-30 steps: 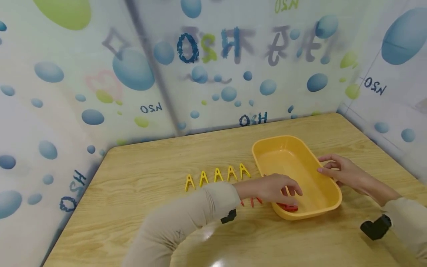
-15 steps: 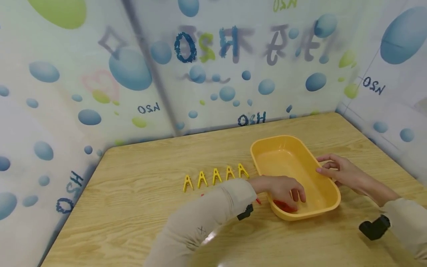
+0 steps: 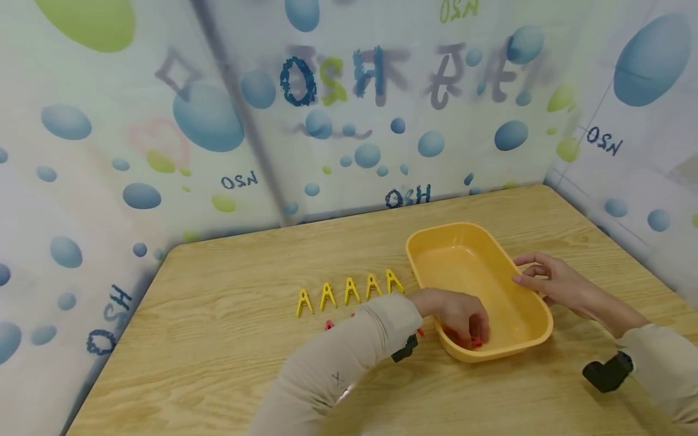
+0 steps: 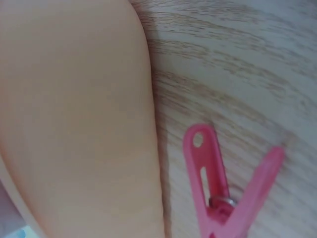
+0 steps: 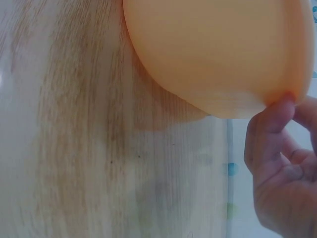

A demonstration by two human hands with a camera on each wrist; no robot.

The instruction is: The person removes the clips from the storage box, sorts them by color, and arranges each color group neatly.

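Observation:
My left hand (image 3: pixel 460 312) reaches over the near left rim into a yellow plastic basin (image 3: pixel 501 284). Its bent fingers pinch a red clothespin (image 3: pixel 476 343) low inside, partly hidden by the hand. At the basin's right side, my right hand (image 3: pixel 553 280) grips the rim; in the right wrist view the thumb (image 5: pixel 282 111) presses the basin's wall (image 5: pixel 213 54). On the table, a red clothespin (image 4: pixel 237 198) lies beside the basin wall in the left wrist view. More red clothespins (image 3: pixel 329 325) are mostly covered by the left sleeve.
Several yellow clothespins (image 3: pixel 351 291) stand in a slanted row left of the basin, all on a wooden table (image 3: pixel 218 315). A curtain printed with bubbles (image 3: pixel 218 121) borders the table's back and sides.
My left hand has dipped deeper into the basin, its fingers bending down around the red there. The left forearm has shifted right. The right hand stays at the rim.

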